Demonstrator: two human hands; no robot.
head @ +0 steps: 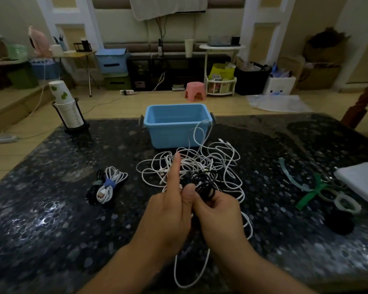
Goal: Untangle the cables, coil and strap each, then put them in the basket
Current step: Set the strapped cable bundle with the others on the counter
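Nearest the lens: two bare forearms converging over dark speckled stone table (51, 209), glossy, pebble-patterned. Left hand (170, 211) with forefinger straight and pointing away, thumb pressed against black cable coil (204, 185); other fingers hidden below, curl not determinable. Right hand (219, 211) with fingers curled round same black coil, a small tight bundle of thin matte loops held just above table. Beyond and beneath both hands: white cable tangle (200, 164), thin round cord in loose overlapping loops, several plug ends visible, one loop rising against front wall of basket, one long strand trailing back between forearms toward camera. Blue basket (176, 128): rectangular smooth plastic tub, grey clips at both short ends, standing at far table edge, touching tangle; no cable seen inside. Left of tangle, apart from it: two strapped coils (106, 185) lying side by side, one white with blue strap, one black with pale strap. Right side of table: loose straps (306, 189), flat strips, green and pale teal, crossing each other, beside pale rings, a black round item and corner of white flat object. Far left: paper cup stack (67, 109), ribbed, in black wire holder.
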